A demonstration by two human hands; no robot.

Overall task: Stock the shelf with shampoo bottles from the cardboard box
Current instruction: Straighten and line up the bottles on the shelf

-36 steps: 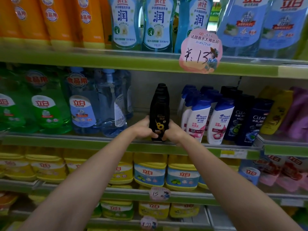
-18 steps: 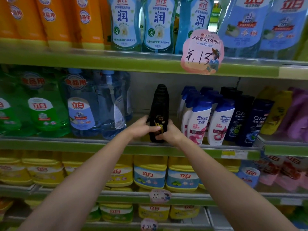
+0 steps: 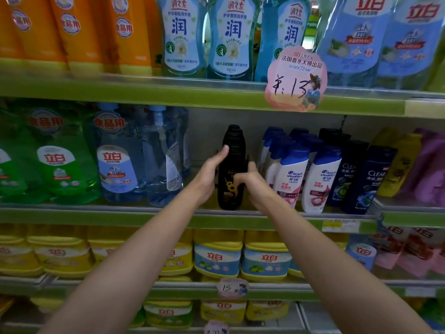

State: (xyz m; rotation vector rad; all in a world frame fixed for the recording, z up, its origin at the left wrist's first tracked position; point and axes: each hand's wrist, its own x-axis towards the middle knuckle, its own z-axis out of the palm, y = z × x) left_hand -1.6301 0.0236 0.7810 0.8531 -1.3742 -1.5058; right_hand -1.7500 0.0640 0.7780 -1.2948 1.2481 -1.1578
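Green-edged store shelving (image 3: pixel 168 97) in tiers fills the view. Orange and blue refill pouches (image 3: pixel 231 37) stand on top, green and clear detergent jugs (image 3: pixel 115 157) below, yellow tubs (image 3: pixel 216 254) lower. A pink price tag (image 3: pixel 296 79) reads 13.

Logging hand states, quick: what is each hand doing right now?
Left hand: open, straight fingers flat against the side of the black shampoo bottle.
Right hand: fingers curled around that bottle's front.

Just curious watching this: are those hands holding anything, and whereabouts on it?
The black shampoo bottle on the shelf: left hand flat on its left side, right hand on its front and right side.
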